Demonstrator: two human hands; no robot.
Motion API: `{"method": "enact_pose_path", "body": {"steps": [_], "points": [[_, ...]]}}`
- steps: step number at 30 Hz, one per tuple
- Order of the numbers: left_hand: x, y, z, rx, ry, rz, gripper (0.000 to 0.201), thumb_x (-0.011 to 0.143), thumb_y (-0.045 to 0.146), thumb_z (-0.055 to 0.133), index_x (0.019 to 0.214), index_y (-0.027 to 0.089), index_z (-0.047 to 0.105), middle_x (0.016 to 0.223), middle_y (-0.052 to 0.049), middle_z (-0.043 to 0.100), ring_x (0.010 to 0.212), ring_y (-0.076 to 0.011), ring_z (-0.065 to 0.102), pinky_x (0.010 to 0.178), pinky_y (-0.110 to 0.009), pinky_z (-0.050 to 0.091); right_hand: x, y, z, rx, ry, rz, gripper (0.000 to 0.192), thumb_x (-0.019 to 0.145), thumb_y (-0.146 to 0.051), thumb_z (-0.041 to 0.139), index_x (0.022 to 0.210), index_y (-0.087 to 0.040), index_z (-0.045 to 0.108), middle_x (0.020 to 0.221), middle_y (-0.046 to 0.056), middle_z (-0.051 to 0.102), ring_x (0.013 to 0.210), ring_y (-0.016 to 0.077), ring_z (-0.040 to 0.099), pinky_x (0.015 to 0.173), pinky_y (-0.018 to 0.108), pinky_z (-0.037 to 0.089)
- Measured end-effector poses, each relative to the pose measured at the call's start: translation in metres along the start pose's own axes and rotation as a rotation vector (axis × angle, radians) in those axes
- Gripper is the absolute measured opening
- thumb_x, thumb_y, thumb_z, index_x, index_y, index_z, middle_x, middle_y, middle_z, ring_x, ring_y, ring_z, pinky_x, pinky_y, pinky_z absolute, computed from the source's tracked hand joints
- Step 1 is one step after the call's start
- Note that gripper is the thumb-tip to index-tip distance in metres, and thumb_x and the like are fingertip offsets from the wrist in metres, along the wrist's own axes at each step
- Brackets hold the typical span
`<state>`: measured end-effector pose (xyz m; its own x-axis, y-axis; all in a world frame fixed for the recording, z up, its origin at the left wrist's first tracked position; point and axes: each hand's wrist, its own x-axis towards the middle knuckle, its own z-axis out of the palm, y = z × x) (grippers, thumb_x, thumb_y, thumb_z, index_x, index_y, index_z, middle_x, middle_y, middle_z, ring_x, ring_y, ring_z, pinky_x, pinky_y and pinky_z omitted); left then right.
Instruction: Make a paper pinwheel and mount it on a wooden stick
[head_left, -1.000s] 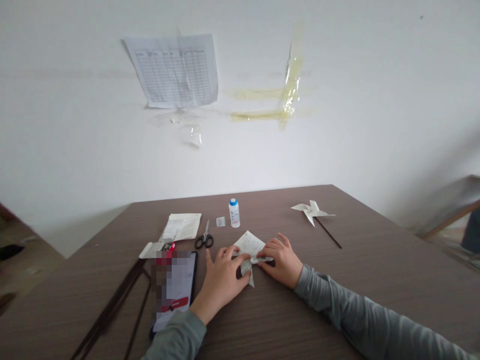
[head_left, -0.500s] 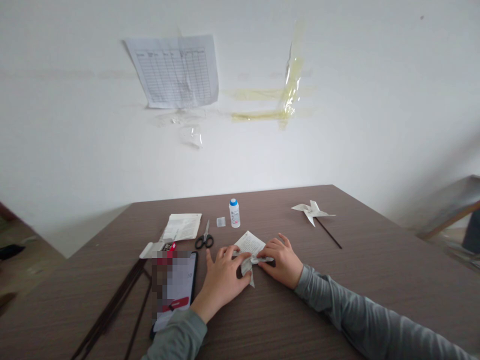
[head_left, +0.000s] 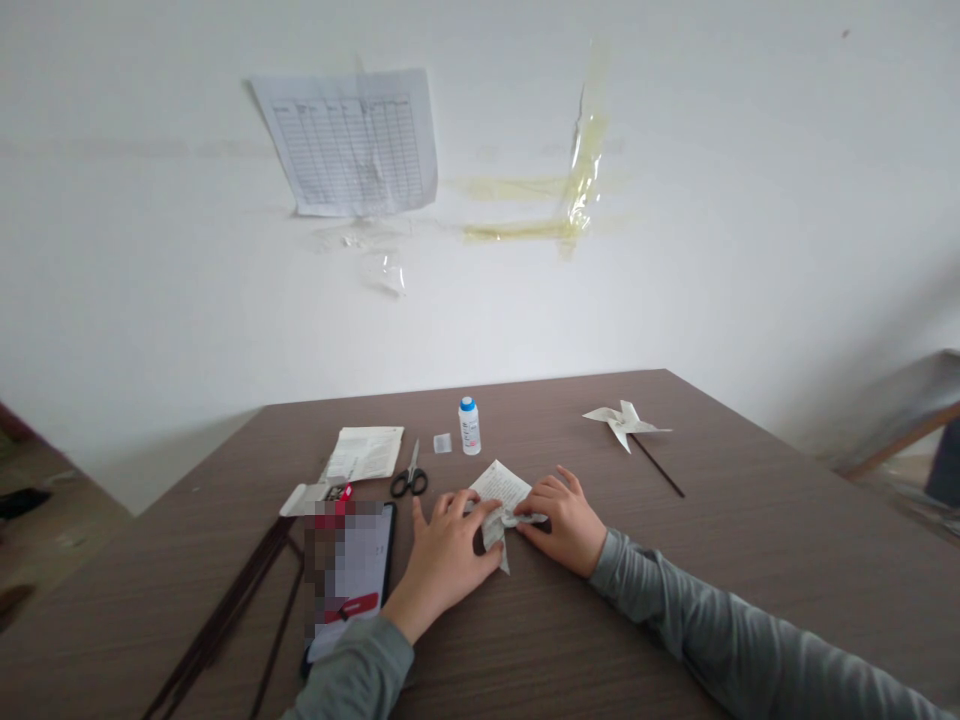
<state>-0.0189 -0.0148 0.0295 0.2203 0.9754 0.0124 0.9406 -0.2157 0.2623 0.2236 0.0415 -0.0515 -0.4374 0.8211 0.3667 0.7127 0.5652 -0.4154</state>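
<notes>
A piece of printed paper (head_left: 500, 487), partly folded into points, lies on the brown table (head_left: 750, 560) in front of me. My left hand (head_left: 442, 560) presses on its left side, fingers bent over the folds. My right hand (head_left: 564, 520) pinches a folded flap at the paper's centre right. Both hands touch the same paper and hide its middle.
A finished paper pinwheel on a dark stick (head_left: 626, 425) lies at the right rear. A small glue bottle with a blue cap (head_left: 469, 426), scissors (head_left: 409, 477), printed sheets (head_left: 364, 453), a phone (head_left: 349, 585) and several dark sticks (head_left: 225, 620) lie to the left.
</notes>
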Motion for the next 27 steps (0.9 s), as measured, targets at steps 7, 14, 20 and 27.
{"method": "enact_pose_path", "body": {"steps": [7,14,20,27], "points": [[0.001,0.001,-0.002,0.010,-0.012,-0.017,0.056,0.110,0.032,0.089,0.165,0.042,0.093,0.178,-0.015,0.082,0.176,-0.0519,0.068,0.154,-0.099,0.030,0.000,-0.002,0.000,0.004,0.004,-0.004,0.011,0.110,-0.028,0.096,0.120,-0.033,0.099,0.121,0.008,0.099,0.130,0.0362,0.086,0.152,0.077,0.039],[0.000,0.000,0.001,0.003,0.001,-0.008,0.060,0.110,0.031,0.090,0.168,0.046,0.090,0.176,-0.013,0.084,0.175,-0.0499,0.068,0.155,-0.097,0.031,-0.001,0.006,0.005,-0.002,0.049,-0.054,0.015,0.110,-0.027,0.093,0.121,-0.035,0.100,0.119,0.008,0.100,0.127,0.0381,0.089,0.150,0.080,0.045],[0.000,0.000,0.001,0.001,-0.034,-0.006,0.058,0.112,0.033,0.085,0.168,0.044,0.091,0.180,-0.016,0.080,0.176,-0.0518,0.065,0.154,-0.101,0.026,0.000,0.008,0.006,-0.001,0.058,-0.059,0.015,0.107,-0.030,0.092,0.116,-0.040,0.099,0.117,0.009,0.100,0.124,0.0432,0.091,0.148,0.085,0.050],[0.000,0.002,-0.003,0.005,-0.025,-0.011,0.056,0.112,0.031,0.087,0.165,0.048,0.093,0.179,-0.014,0.081,0.176,-0.0519,0.067,0.154,-0.101,0.028,0.000,0.007,0.004,-0.002,0.052,-0.061,0.016,0.106,-0.029,0.094,0.116,-0.039,0.099,0.117,0.009,0.100,0.124,0.0435,0.092,0.148,0.085,0.050]]}}
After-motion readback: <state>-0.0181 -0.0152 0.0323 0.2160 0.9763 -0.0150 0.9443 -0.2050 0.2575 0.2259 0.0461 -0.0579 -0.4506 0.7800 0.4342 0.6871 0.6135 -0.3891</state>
